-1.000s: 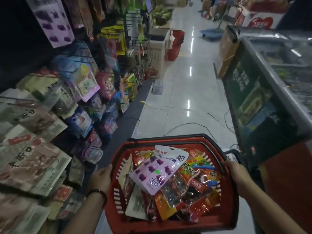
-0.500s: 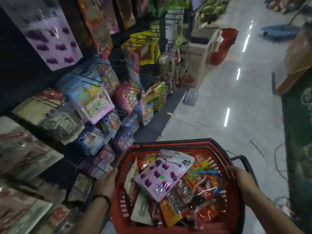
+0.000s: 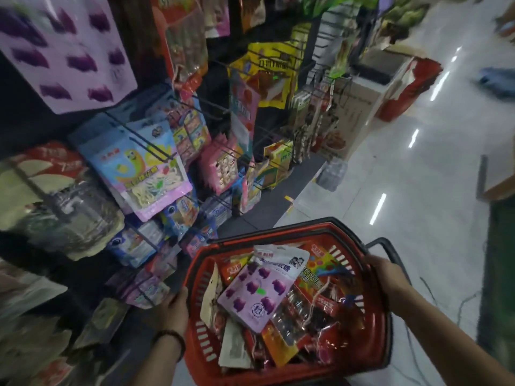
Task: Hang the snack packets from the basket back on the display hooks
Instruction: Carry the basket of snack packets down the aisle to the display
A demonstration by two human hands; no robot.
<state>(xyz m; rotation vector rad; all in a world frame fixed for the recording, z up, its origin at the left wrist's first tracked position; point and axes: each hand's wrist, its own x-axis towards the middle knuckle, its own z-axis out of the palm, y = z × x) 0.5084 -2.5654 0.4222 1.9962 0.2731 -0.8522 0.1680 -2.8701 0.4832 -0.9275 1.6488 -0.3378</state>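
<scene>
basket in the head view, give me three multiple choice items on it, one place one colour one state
1. The lilac packet in the basket lies: A under the others; B on top of the pile; C outside the rim.
2. The basket is: A blue; B green; C red.
3. The left hand and right hand: A hold the basket, one at each side; B each hold a packet; C hang free.
Answers: 1 B, nothing covers its face; 2 C, its walls and rim are red; 3 A, each hand grips a side of the basket.
</scene>
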